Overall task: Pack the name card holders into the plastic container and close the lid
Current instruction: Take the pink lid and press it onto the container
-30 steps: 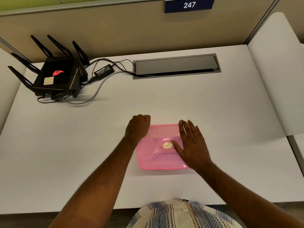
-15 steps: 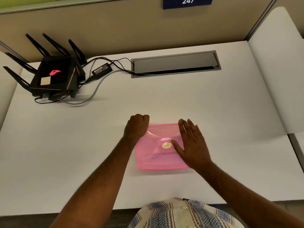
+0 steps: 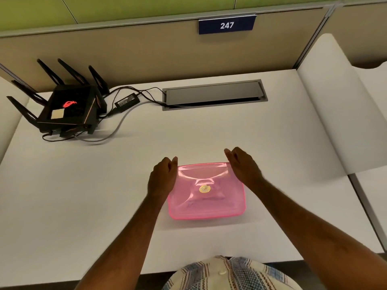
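The pink translucent plastic container [image 3: 222, 208] sits on the white desk [image 3: 83, 195] in front of me, its lid on and a round gold sticker [image 3: 204, 189] at the lid's centre. Only faint shapes show through the lid; I cannot make out the name card holders. My left hand [image 3: 162, 176] hovers at the container's far left corner, fingers loosely curled, thumb up, holding nothing. My right hand [image 3: 243, 167] is raised over the far right corner, turned on edge with its fingers straight and pointing away.
A black router [image 3: 67, 109] with several antennas stands at the back left, its power brick [image 3: 127, 100] and cables running to a grey cable hatch [image 3: 213, 94] at the back centre. A white divider panel [image 3: 335, 105] borders the desk on the right.
My right hand has lifted off the lid, where it lay flat, and moved to the far right corner. My left hand has loosened from a fist. The container has not moved.
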Available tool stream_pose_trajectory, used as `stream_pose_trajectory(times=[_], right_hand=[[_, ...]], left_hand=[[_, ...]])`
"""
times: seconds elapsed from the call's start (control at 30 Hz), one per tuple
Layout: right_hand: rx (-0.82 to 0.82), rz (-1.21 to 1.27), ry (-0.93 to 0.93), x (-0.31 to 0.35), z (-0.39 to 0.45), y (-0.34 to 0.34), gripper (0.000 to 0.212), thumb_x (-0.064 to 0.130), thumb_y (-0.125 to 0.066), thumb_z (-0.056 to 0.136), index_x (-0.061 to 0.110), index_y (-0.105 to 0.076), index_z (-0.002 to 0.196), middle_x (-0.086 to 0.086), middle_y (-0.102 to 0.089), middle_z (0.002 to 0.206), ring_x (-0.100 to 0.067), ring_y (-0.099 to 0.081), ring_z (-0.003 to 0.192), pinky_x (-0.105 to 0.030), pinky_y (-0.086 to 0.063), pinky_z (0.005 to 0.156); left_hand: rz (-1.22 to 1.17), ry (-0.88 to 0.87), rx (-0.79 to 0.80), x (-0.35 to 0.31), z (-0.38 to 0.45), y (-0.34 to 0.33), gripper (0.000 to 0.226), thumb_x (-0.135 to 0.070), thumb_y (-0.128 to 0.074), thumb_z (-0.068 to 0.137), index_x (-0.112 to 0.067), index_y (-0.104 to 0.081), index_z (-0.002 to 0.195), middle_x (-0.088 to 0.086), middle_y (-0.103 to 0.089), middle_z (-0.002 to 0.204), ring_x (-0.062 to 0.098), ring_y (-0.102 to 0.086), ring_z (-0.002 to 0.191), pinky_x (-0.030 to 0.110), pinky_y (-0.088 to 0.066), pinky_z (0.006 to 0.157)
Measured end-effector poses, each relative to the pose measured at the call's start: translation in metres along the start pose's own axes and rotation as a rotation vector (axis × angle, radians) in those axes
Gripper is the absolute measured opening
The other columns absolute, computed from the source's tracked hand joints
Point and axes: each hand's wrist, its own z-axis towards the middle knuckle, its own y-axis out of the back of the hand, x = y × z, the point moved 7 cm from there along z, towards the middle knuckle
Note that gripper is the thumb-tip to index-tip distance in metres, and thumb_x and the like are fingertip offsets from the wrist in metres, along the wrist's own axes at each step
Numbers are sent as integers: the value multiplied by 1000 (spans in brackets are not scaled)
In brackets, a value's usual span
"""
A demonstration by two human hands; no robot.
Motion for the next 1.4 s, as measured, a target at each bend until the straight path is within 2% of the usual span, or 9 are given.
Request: stream_pose_trajectory(times=[0.1,0.23,0.43,0.63,0.73,0.87,1.0,1.2,1.4], right_hand=[[13,-138,27,4,8,-7,52,56,-35,103,20,-38,66,-1,-52,67,-31,-54,70,-38,-41,64],[-19,-197,35,1,9,-13,52,50,-33,106,17,-43,67,-6,-57,69,-36,-60,74,-37,-41,65],[70,-288,41,1,12,-18,48,39,-24,107,8,-59,96,-13,-60,83,-38,-64,84,-41,-46,69],[67,-122,-63,-5,9,-18,53,56,-29,105,15,-52,80,-8,-66,87,-36,-61,87,-40,-43,76],[51,59,-114,-11,-1,-8,55,63,-32,102,13,-53,90,-8,-67,92,-33,-62,88,-39,-45,76],[-5,106,-158,-30,-38,-3,48,69,-31,98,23,-44,94,-4,-66,91,-31,-64,85,-40,-47,74],[99,95,-209,-52,-81,-17,51,78,-25,91,31,-39,102,-3,-68,82,-27,-66,76,-39,-51,71],[71,61,-187,-59,-109,-23,49,73,-22,93,28,-34,105,-1,-66,73,-23,-65,64,-33,-46,57],[-42,22,-149,-52,-115,-19,46,69,-23,93,24,-29,100,-7,-65,70,-38,-64,63,-38,-47,58]], left_hand=[[-17,21,-11,0,-3,-3,47,-50,-39,103,-13,-42,74,6,-58,71,40,-56,73,41,-45,64],[-26,39,-40,2,-3,-6,42,-44,-34,106,-16,-45,77,11,-63,79,43,-59,79,41,-46,67],[0,32,-52,4,0,-10,36,-38,-32,107,-19,-46,79,6,-58,75,44,-62,82,37,-40,66],[-50,55,-25,6,-1,-7,44,-47,-36,105,-16,-46,76,1,-56,71,40,-58,77,37,-40,64],[-75,124,18,11,-7,-4,48,-58,-34,102,-18,-45,77,0,-58,75,34,-57,77,37,-41,65],[-101,195,68,24,-34,-4,50,-68,-32,97,-22,-43,84,-3,-60,79,23,-58,73,36,-41,62],[-105,192,106,45,-71,-8,50,-70,-33,95,-23,-43,85,1,-63,81,22,-62,72,39,-50,64],[-153,179,165,60,-104,-11,60,-77,-35,92,-19,-48,82,7,-65,67,17,-65,50,35,-52,54],[-272,169,161,61,-117,-14,60,-75,-42,88,-16,-54,82,7,-62,59,17,-64,46,29,-53,47]])
